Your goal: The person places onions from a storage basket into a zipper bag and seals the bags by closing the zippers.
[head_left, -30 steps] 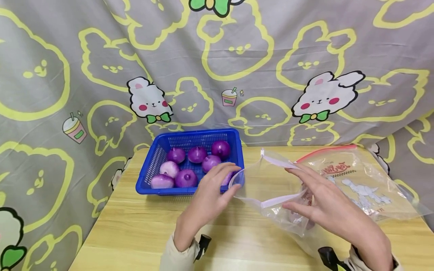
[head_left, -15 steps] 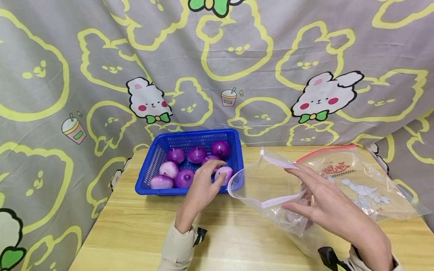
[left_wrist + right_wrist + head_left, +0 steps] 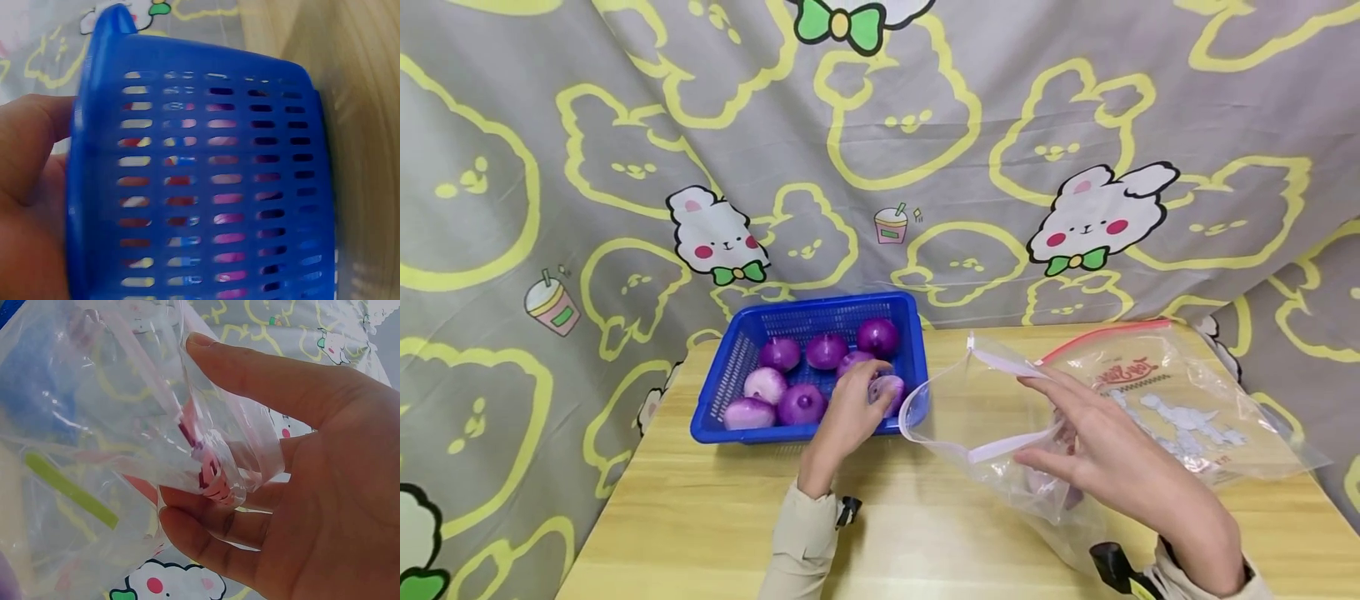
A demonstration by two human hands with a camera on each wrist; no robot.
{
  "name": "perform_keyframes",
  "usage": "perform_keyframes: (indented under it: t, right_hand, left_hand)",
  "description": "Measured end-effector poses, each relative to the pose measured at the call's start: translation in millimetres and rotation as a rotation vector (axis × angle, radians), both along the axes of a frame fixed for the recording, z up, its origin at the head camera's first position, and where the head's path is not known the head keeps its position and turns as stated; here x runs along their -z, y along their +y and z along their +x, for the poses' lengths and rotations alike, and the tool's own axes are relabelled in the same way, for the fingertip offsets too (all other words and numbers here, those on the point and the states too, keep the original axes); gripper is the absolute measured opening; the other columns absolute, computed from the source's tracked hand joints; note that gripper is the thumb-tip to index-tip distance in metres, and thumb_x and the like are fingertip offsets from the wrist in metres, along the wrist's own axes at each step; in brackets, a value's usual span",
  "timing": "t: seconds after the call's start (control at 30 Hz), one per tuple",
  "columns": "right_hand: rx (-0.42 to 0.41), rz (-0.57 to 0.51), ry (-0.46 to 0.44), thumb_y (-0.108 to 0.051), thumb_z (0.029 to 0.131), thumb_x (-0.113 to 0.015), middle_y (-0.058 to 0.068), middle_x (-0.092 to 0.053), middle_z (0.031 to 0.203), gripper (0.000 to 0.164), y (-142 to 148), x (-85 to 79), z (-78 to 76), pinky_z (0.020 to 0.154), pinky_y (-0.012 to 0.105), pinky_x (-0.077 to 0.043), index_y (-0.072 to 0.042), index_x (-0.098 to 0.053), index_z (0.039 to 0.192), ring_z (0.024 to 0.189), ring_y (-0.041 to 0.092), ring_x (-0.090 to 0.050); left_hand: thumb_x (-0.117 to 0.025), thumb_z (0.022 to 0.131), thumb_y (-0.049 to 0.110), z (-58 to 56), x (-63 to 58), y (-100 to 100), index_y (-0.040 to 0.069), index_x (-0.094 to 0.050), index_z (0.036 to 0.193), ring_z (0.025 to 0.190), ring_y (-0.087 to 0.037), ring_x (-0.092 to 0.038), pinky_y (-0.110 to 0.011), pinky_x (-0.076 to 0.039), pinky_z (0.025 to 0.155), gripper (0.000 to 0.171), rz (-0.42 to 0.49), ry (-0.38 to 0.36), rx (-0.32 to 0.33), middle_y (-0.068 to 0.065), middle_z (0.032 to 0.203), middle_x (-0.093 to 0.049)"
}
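My left hand (image 3: 852, 408) reaches over the front right of the blue basket (image 3: 711, 396), its fingers and thumb around a purple onion (image 3: 891, 393). Several other purple onions (image 3: 801, 404) lie in the basket. In the left wrist view the slotted basket wall (image 3: 200, 150) hides most of that hand's work. My right hand (image 3: 1112, 442) holds the mouth of a clear zip bag (image 3: 981, 400) spread wide, thumb at the near strip and fingers at the far one. In the right wrist view the clear film (image 3: 119, 425) bunches between thumb and fingers. Purple shapes show inside the bag, partly hidden by the right hand.
Another clear bag (image 3: 1180, 417) with a red zip strip and printed dinosaur lies flat at the right of the wooden table (image 3: 700, 508). A grey curtain (image 3: 820, 125) with cartoon rabbits hangs right behind the table.
My left hand has moved left from the zip bag's rim down to the onion in the basket's front right corner. The right hand keeps its hold. The head view has shifted slightly.
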State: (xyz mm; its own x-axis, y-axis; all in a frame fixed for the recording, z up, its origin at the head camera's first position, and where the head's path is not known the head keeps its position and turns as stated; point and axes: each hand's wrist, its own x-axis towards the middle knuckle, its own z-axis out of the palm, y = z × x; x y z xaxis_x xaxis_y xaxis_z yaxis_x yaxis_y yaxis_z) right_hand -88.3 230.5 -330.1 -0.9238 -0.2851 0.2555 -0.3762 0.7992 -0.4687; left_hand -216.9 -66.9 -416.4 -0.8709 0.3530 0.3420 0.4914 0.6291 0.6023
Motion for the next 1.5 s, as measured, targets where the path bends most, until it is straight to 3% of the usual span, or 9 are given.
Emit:
perform_keyframes:
  t: [0.17,0.4,0.57,0.87,1.17,1.5]
  right_hand:
    - [-0.005,-0.011,-0.006,-0.046,0.082,-0.079,0.012,-0.051,0.141,0.075,-1.2,0.0,-1.8,0.072,0.033,-0.047,-0.014,-0.049,0.144,0.07,-0.004,-0.049]
    - [-0.009,0.006,0.022,-0.047,0.083,-0.078,0.012,-0.052,0.142,0.074,-3.3,2.5,-5.2,0.078,0.038,-0.046,-0.014,-0.051,0.143,0.073,-0.001,-0.048]
    - [0.0,0.011,0.025,-0.045,0.082,-0.08,0.013,-0.05,0.144,0.074,-3.1,3.7,-5.1,0.072,0.033,-0.048,-0.013,-0.052,0.142,0.071,-0.002,-0.049]
    - [-0.03,-0.053,-0.023,-0.04,0.082,-0.081,0.011,-0.052,0.139,0.073,-7.2,4.6,-6.9,0.062,0.024,-0.048,-0.015,-0.049,0.144,0.066,-0.005,-0.051]
    - [-0.026,-0.063,-0.099,-0.043,0.086,-0.076,0.014,-0.045,0.147,0.074,-9.2,5.5,-6.2,0.078,0.034,-0.054,-0.016,-0.044,0.147,0.046,-0.005,-0.052]
    - [-0.008,-0.013,-0.065,-0.046,0.084,-0.077,0.012,-0.051,0.14,0.076,-8.5,6.6,-8.4,0.075,0.035,-0.051,-0.015,-0.046,0.146,0.056,-0.007,-0.049]
  left_hand:
    - [-0.073,0.087,0.016,-1.5,3.0,-1.1,0.006,-0.064,0.123,0.115,-0.034,-0.059,-0.051,-0.046,0.099,0.038,-0.15,-0.076,-0.057,-0.015,0.122,-0.065]
    - [-0.074,0.087,0.018,-5.9,-3.9,0.1,0.006,-0.063,0.125,0.112,-0.034,-0.06,-0.053,-0.049,0.093,0.042,-0.197,-0.224,-0.052,-0.014,0.119,-0.065]
    - [-0.073,0.087,0.021,-8.1,-4.5,2.7,0.005,-0.064,0.124,0.107,-0.034,-0.063,-0.053,-0.05,0.09,0.042,-0.213,-0.271,-0.053,-0.013,0.115,-0.068]
    - [-0.075,0.086,0.025,-10.4,-1.3,4.2,0.004,-0.064,0.121,0.1,-0.033,-0.066,-0.051,-0.051,0.087,0.042,-0.174,-0.245,-0.1,-0.015,0.112,-0.069]
    - [-0.077,0.083,0.023,-8.8,0.4,1.8,0.004,-0.063,0.122,0.103,-0.034,-0.064,-0.05,-0.052,0.085,0.045,-0.162,-0.207,-0.105,-0.015,0.114,-0.067]
    - [-0.081,0.08,0.025,-7.7,0.0,-0.2,0.004,-0.066,0.12,0.095,-0.031,-0.068,-0.046,-0.055,0.079,0.048,-0.156,-0.175,-0.089,-0.014,0.107,-0.071]
